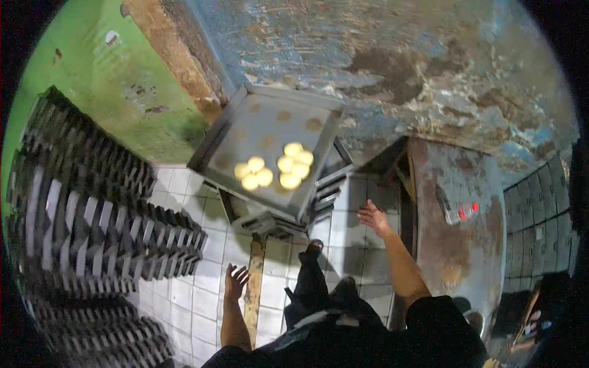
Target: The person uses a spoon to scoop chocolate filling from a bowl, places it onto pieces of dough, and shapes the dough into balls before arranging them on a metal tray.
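A metal tray holds pale yellow rounds in two clusters and darker round stains, atop a stack of similar trays against the wall. My left hand is open in the air below and left of the stack, fingers apart and holding nothing. My right hand is open too, nothing in it, to the right of the tray stack, between it and a worn metal table.
Tall stacks of dark trays line the green wall at left. A clear bottle with red on it lies on the table at right. Grey lockers stand beyond the table. A peeling wall rises behind, and white tiled floor surrounds my feet.
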A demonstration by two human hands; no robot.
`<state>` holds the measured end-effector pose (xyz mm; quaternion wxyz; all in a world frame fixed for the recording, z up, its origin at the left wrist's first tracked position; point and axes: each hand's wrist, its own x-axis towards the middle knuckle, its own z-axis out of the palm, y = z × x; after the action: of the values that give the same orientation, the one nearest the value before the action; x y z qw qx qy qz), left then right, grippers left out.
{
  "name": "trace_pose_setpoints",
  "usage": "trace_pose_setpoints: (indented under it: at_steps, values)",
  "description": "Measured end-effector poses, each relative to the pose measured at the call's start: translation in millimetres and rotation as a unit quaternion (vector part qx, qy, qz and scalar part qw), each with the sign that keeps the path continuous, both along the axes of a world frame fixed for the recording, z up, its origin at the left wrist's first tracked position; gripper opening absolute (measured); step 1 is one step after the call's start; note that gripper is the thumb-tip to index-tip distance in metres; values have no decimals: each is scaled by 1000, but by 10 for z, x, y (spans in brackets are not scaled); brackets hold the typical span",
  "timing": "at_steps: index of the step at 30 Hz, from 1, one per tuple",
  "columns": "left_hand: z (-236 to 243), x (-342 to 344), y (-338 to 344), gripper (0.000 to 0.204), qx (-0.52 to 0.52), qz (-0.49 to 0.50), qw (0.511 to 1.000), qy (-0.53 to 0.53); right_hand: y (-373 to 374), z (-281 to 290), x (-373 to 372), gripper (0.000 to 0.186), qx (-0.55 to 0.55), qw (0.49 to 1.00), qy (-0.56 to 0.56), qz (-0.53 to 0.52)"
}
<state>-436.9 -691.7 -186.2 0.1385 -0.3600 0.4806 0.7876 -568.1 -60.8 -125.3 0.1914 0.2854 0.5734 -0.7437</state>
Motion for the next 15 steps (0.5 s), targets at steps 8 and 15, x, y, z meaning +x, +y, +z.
trace_pose_setpoints:
  at_steps: [8,15]
  values:
    - [-19,-2824,518,64,89,-16,979,182,53,-691,-1913,87,60,992,-3,-113]
    - [-117,-3619,627,63,8,15,994,110,-29,-1048,-2425,84,71,986,-43,-146]
